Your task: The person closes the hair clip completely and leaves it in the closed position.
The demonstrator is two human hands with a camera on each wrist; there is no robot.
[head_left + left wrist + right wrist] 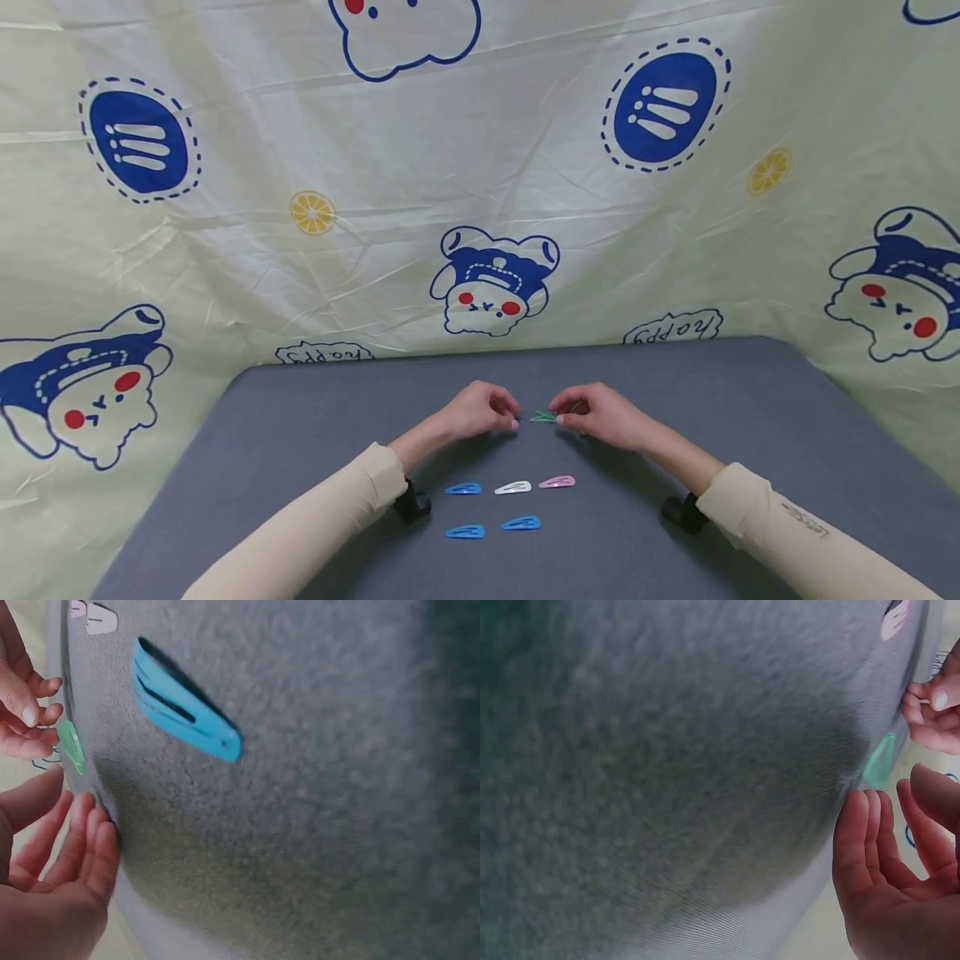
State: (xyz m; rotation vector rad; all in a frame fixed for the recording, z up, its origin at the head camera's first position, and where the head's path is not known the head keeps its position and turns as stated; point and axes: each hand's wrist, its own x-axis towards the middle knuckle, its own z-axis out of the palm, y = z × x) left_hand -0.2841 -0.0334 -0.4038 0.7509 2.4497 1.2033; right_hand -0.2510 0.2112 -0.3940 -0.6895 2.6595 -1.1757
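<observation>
A green snap hair clip (543, 416) lies on the grey table between the two hands. My right hand (603, 414) is at its right end, fingers loosely bent. In the right wrist view the clip (880, 761) sits just beyond the fingertips, and the thumb stands apart from the fingers; whether they touch the clip I cannot tell. To the clip's left is my left hand (482, 409), apart from it, with nothing visible between its bent fingers and thumb. The left wrist view shows the left thumb and fingers spread around a gap, with the green clip (71, 747) beyond them.
Nearer the person lie a blue clip (462, 488), a white clip (513, 487) and a pink clip (557, 482) in a row. Below them are a second blue clip (465, 532) and a third blue clip (521, 522). A printed curtain (390, 275) hangs behind the table (315, 417).
</observation>
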